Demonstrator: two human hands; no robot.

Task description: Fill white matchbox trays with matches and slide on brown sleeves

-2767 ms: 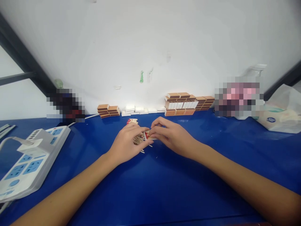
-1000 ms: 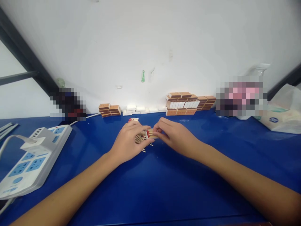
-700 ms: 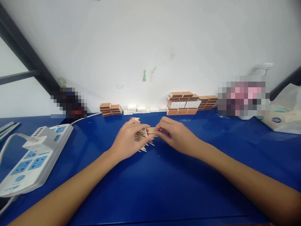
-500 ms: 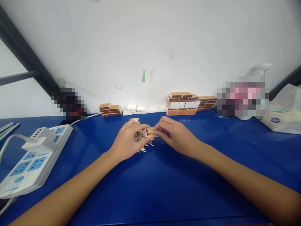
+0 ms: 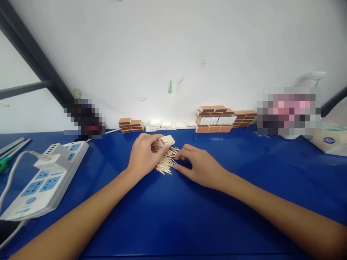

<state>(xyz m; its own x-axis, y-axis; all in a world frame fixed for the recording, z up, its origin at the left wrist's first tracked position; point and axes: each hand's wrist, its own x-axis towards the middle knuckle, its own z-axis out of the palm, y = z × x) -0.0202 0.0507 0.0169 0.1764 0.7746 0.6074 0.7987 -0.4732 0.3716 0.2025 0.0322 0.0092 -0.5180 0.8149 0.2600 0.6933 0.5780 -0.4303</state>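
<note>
My left hand [image 5: 142, 153] is closed around a small white matchbox tray [image 5: 167, 140], tilted toward me, with red-headed matches lying in it. Under and beside that hand a loose pile of matches [image 5: 164, 167] spreads over the blue table [image 5: 173, 213], partly hidden by my fingers. At the pile's right edge is my right hand [image 5: 202, 164]. Its thumb and fingertips are apart on either side of some match ends, and no match is plainly gripped between them.
Along the wall stand a large stack of brown matchboxes [image 5: 215, 121], a smaller matchbox stack [image 5: 131, 125] and several white trays [image 5: 159, 125]. A white power strip [image 5: 50, 182] with a plugged-in adapter lies at left. Right, a tissue pack [image 5: 332, 137] sits near a blurred pink object [image 5: 290, 112].
My left hand has lifted and tilted the tray up off the pile. My right hand has moved from the tray down to the loose matches, its fingers spreading. The view has shifted slightly left.
</note>
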